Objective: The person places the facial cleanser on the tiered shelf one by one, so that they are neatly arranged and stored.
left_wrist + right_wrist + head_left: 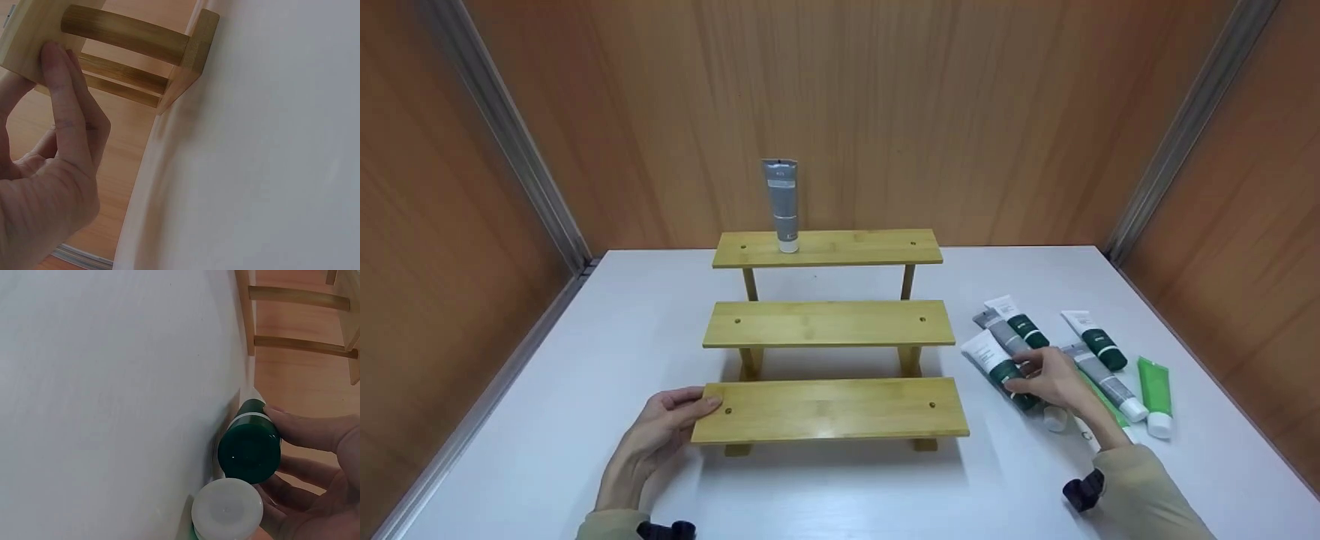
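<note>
The tube (1001,369), white toward its flat end and dark green toward its cap (249,453), was at the left edge of a loose group, to the right of the rack (829,324). Its long axis ran obliquely: the flat end pointed away from the person and to the left, the cap toward the person and to the right. The right hand (1051,377) held it near the cap, thumb on one side and fingers on the other; whether it was clear of the table (825,499) could not be told. A white cap (227,509) lay just beside the green one.

The left hand (660,424) pinched the left end of the rack's front board (829,409), thumb above and fingers below. On the top board (855,244), left of its middle, a grey tube (783,202) stood on its cap, long axis nearly vertical, flat end up. Around the right hand lay further white-and-green, grey and green tubes; the rightmost green tube (1156,394) pointed its white cap toward the person.

The surface was smooth and white, with soft shadows beneath the rack. A wood-grain back wall (847,112) and two similar side walls (457,247) enclosed it, grey metal strips (502,112) running along the corners.
</note>
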A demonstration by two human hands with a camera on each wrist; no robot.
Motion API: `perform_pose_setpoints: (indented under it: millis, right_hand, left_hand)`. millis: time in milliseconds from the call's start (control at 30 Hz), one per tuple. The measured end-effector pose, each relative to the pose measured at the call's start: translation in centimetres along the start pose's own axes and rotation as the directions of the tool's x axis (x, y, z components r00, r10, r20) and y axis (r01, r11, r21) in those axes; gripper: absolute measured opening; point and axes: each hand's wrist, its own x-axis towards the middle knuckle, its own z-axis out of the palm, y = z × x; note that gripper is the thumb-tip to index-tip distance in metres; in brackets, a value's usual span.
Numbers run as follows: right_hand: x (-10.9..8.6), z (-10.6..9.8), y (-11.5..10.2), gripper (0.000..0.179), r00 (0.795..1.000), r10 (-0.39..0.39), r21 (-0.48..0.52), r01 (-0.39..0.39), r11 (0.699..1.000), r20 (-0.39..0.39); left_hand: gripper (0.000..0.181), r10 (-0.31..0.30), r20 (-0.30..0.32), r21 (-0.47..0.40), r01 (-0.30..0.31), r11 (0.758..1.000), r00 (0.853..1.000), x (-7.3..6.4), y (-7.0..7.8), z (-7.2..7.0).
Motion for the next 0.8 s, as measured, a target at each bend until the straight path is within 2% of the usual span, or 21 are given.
perform_pose_setpoints:
  millis: [500, 800]
  right_hand:
    - [-0.6, -0.6, -1.2, 0.068, 0.999, 0.045, 0.222, -0.05, 0.974, 0.027]
    - [-0.8, -1.0, -2.2, 0.072, 0.999, 0.042, 0.307, -0.047, 0.951, 0.024]
  left_hand:
    - [0.042, -0.01, -0.017, -0.004, 0.01, 1.0, 1.0, 0.0, 0.0, 0.0]
    - [0.053, 0.0, -0.009, 0.024, 0.001, 1.0, 1.0, 0.1, 0.0, 0.1]
